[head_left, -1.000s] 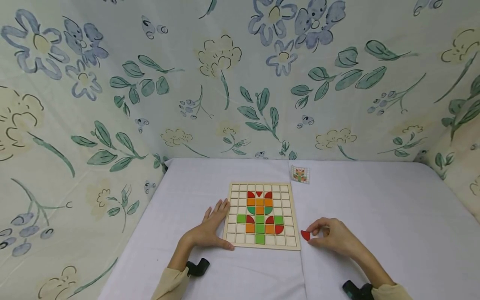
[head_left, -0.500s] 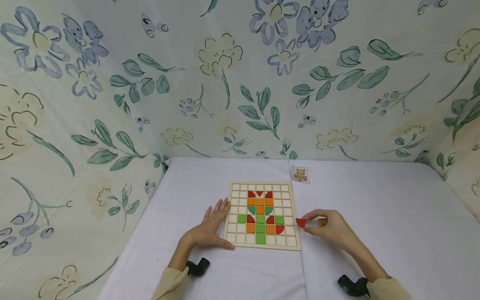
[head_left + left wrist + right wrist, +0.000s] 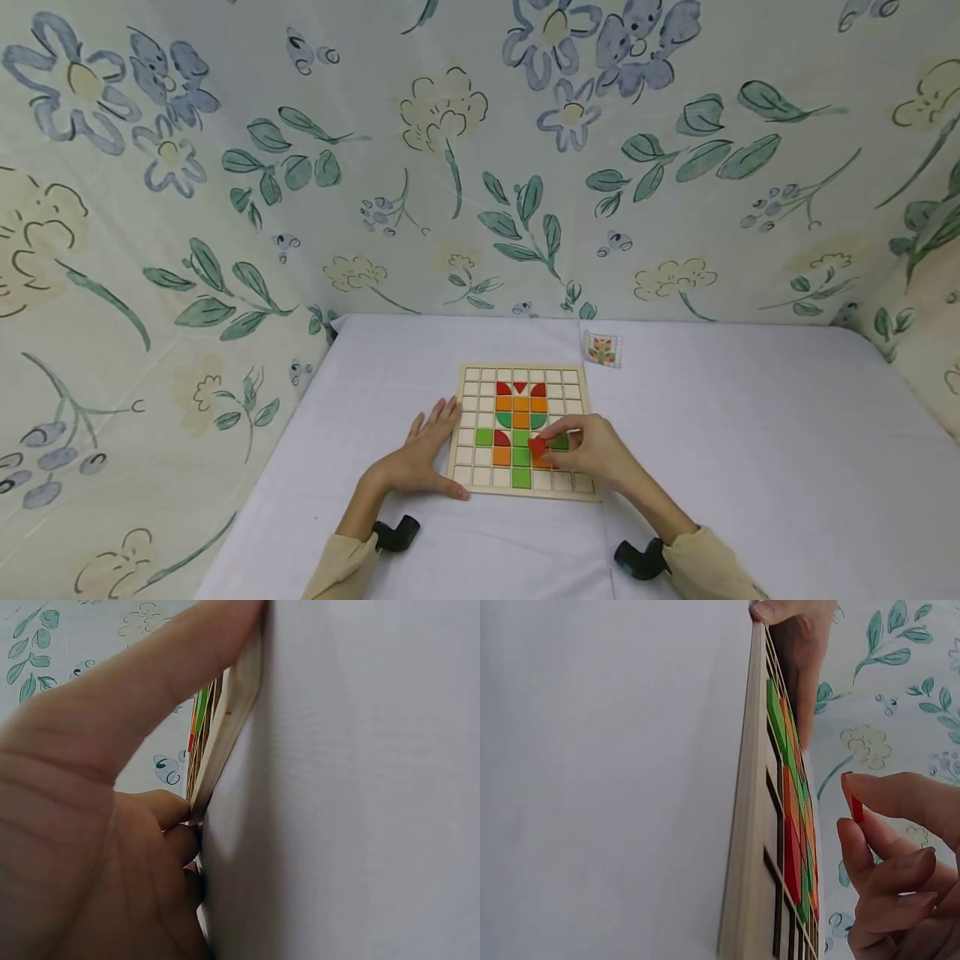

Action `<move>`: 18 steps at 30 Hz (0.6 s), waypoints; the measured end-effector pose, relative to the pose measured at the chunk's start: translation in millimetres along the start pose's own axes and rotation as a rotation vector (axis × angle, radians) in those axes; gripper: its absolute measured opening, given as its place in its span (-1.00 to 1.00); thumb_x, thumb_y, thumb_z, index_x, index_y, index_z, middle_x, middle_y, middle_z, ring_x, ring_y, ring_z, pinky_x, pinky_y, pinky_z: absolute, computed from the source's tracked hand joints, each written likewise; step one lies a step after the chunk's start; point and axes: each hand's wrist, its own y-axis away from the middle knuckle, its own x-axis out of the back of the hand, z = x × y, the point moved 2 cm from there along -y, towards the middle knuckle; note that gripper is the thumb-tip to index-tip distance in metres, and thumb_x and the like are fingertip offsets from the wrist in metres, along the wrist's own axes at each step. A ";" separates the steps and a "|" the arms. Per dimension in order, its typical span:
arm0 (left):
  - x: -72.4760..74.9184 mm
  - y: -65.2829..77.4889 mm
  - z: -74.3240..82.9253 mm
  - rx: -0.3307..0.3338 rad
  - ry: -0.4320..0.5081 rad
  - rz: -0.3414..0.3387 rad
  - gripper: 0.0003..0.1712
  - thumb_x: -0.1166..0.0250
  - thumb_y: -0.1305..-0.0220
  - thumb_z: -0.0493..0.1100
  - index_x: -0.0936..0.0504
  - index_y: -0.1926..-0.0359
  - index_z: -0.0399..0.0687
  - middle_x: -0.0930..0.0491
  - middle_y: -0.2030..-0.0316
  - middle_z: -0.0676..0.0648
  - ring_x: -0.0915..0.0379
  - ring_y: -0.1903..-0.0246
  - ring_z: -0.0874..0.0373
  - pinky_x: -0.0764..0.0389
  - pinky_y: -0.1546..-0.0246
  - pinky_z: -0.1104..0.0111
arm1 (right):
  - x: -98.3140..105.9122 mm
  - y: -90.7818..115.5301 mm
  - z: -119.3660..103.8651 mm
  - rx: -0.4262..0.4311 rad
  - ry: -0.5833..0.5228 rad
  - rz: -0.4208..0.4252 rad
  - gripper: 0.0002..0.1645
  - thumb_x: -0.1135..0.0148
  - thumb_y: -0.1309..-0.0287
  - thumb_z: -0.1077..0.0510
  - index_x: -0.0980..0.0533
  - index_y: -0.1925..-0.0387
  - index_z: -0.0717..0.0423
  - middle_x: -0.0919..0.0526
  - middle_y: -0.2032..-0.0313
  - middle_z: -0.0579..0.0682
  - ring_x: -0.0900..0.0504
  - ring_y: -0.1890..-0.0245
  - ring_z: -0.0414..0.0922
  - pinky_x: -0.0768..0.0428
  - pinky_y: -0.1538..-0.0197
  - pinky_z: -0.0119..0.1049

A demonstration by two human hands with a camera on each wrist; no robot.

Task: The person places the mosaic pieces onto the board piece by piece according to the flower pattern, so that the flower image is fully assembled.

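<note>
A square wooden grid board lies on the white cloth, with red, orange and green tiles set in a flower-like pattern. My left hand rests against the board's left side, fingers spread along the edge and thumb by the near left corner. Over the board's middle, my right hand pinches a small red tile between thumb and fingers. The right wrist view shows this red tile held clear of the board's surface. Some tiles right of the green column are partly hidden by the right hand.
A small picture card with a similar flower pattern lies beyond the board's far right corner. White cloth covers the table. A floral curtain hangs behind it. Dark wrist cameras sit on both forearms.
My right hand has carried the red tile leftward, from the cloth right of the board to over the board's middle. The left hand has stayed in place at the board's edge.
</note>
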 end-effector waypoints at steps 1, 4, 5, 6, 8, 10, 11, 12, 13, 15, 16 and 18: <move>0.1 0.1 0.1 0.000 -0.002 -0.002 0.59 -0.66 0.07 0.22 0.24 -0.66 -0.21 0.35 -0.68 -0.19 0.58 -0.67 -0.16 0.46 -0.60 -0.23 | -5.5 -2.8 -2.3 0.018 0.000 -0.004 -0.72 -0.62 0.02 0.20 -0.76 0.21 0.12 -0.71 0.43 -0.03 -0.26 0.69 -0.30 -0.20 0.62 -0.50; 0.4 0.6 0.6 -0.010 -0.001 -0.004 0.57 -0.65 0.05 0.20 0.23 -0.65 -0.24 0.35 -0.68 -0.21 0.58 -0.66 -0.18 0.46 -0.60 -0.24 | -20.7 -9.9 -10.5 0.054 0.016 -0.009 -0.72 -0.64 0.05 0.19 -0.77 0.24 0.13 -0.76 0.34 0.02 -0.35 0.61 -0.27 -0.31 0.55 -0.49; 0.6 0.8 0.8 -0.013 0.000 -0.005 0.57 -0.65 0.05 0.19 0.23 -0.65 -0.24 0.35 -0.67 -0.21 0.58 -0.66 -0.18 0.46 -0.60 -0.24 | -25.4 -11.8 -13.3 0.061 0.028 -0.007 -0.73 -0.64 0.06 0.19 -0.78 0.26 0.12 -0.75 0.35 0.03 -0.36 0.59 -0.26 -0.33 0.53 -0.49; 0.7 0.9 1.0 -0.015 0.002 -0.007 0.56 -0.65 0.04 0.19 0.23 -0.65 -0.25 0.35 -0.67 -0.22 0.59 -0.66 -0.19 0.46 -0.60 -0.24 | -30.0 -13.4 -16.1 0.066 0.035 -0.006 -0.74 -0.64 0.06 0.19 -0.78 0.27 0.12 -0.76 0.36 0.03 -0.38 0.58 -0.26 -0.35 0.52 -0.48; 1.1 1.1 1.3 -0.017 0.003 -0.010 0.55 -0.65 0.03 0.18 0.23 -0.65 -0.25 0.35 -0.67 -0.22 0.59 -0.66 -0.19 0.46 -0.60 -0.24 | -38.1 -16.1 -21.0 0.067 0.052 -0.006 -0.75 -0.65 0.07 0.19 -0.78 0.28 0.10 -0.75 0.37 0.02 -0.39 0.58 -0.26 -0.36 0.52 -0.48; 1.3 1.2 1.2 -0.016 0.004 -0.012 0.55 -0.64 0.02 0.19 0.23 -0.65 -0.24 0.35 -0.67 -0.22 0.60 -0.66 -0.18 0.47 -0.60 -0.24 | -45.5 -18.0 -24.7 0.066 0.061 -0.008 -0.77 -0.64 0.06 0.19 -0.78 0.29 0.09 -0.76 0.35 0.00 -0.39 0.59 -0.25 -0.36 0.53 -0.48; 1.3 1.2 1.0 -0.016 0.005 -0.012 0.55 -0.64 0.02 0.19 0.23 -0.66 -0.24 0.35 -0.67 -0.22 0.60 -0.66 -0.18 0.47 -0.60 -0.24 | -48.8 -18.8 -26.3 0.063 0.065 -0.009 -0.77 -0.64 0.06 0.19 -0.78 0.29 0.08 -0.75 0.33 -0.01 -0.39 0.59 -0.24 -0.35 0.54 -0.47; 1.3 1.1 0.8 -0.016 0.003 -0.012 0.55 -0.64 0.02 0.19 0.23 -0.66 -0.23 0.36 -0.67 -0.22 0.60 -0.66 -0.18 0.47 -0.60 -0.24 | -51.7 -19.6 -27.8 0.062 0.069 -0.008 -0.77 -0.64 0.06 0.19 -0.78 0.29 0.08 -0.76 0.30 -0.02 -0.40 0.57 -0.24 -0.36 0.52 -0.46; 1.0 1.0 0.6 -0.016 0.001 -0.013 0.55 -0.64 0.02 0.20 0.23 -0.66 -0.23 0.36 -0.67 -0.22 0.60 -0.66 -0.18 0.46 -0.60 -0.24 | -54.2 -20.3 -28.7 0.059 0.077 -0.007 -0.77 -0.64 0.06 0.18 -0.78 0.29 0.07 -0.75 0.28 -0.04 -0.42 0.53 -0.23 -0.38 0.50 -0.46; 0.6 0.6 0.3 -0.015 -0.001 -0.012 0.55 -0.64 0.02 0.20 0.24 -0.66 -0.22 0.36 -0.67 -0.21 0.60 -0.66 -0.18 0.46 -0.60 -0.24 | -58.6 -21.7 -30.0 0.060 0.095 -0.006 -0.77 -0.65 0.06 0.18 -0.79 0.30 0.07 -0.75 0.25 -0.07 -0.48 0.42 -0.22 -0.44 0.39 -0.47; 0.4 0.5 0.1 -0.015 -0.002 -0.012 0.55 -0.64 0.02 0.20 0.24 -0.66 -0.22 0.36 -0.67 -0.21 0.60 -0.66 -0.17 0.46 -0.60 -0.23 | -60.3 -22.6 -30.3 0.059 0.102 -0.008 -0.78 -0.65 0.06 0.18 -0.79 0.30 0.07 -0.74 0.27 -0.08 -0.49 0.38 -0.21 -0.45 0.36 -0.46; 0.0 0.2 -0.4 -0.013 -0.006 -0.013 0.55 -0.64 0.02 0.21 0.24 -0.66 -0.22 0.36 -0.68 -0.20 0.60 -0.66 -0.17 0.46 -0.60 -0.23 | -62.8 -23.8 -31.2 0.065 0.103 -0.013 -0.78 -0.65 0.07 0.19 -0.79 0.31 0.08 -0.72 0.33 -0.08 -0.51 0.33 -0.19 -0.47 0.31 -0.45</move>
